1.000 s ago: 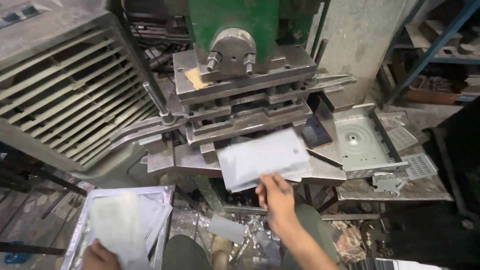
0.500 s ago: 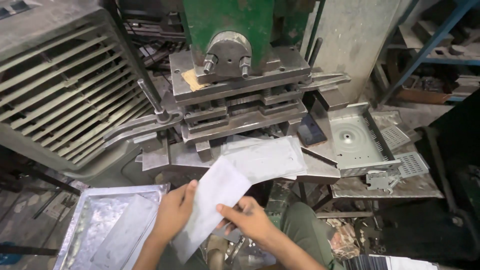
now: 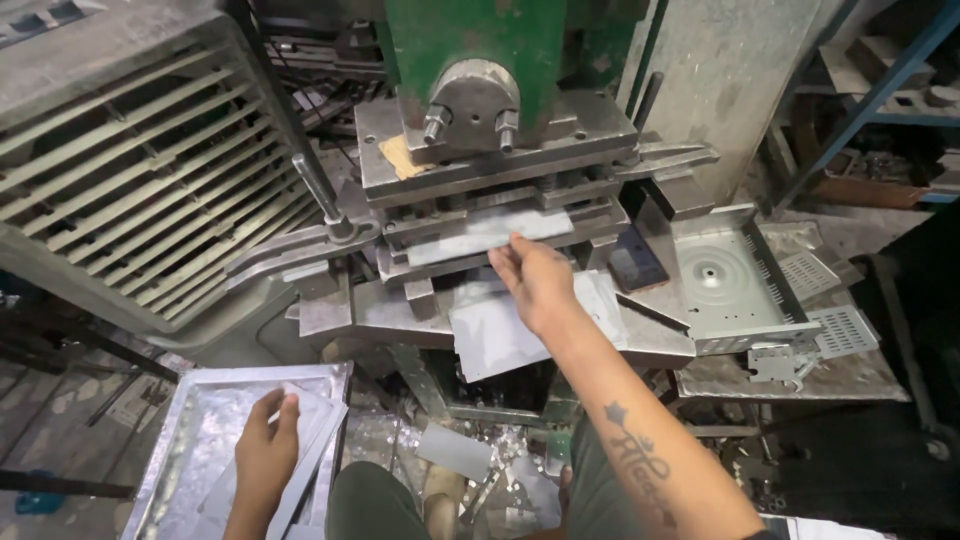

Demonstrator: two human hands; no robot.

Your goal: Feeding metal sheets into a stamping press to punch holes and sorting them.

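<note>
At the far centre of the head view, my right hand [image 3: 537,282] pinches a metal strip [image 3: 487,233] set in the press [image 3: 497,150] die. At near left, my left hand [image 3: 266,450] lies flat and open on sheets in the tray [image 3: 180,432]. Another sheet [image 3: 500,330] rests just below the die.

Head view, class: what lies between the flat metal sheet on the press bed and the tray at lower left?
In the head view, the press bed's front edge, then scrap-strewn floor, separates sheet from tray.
</note>
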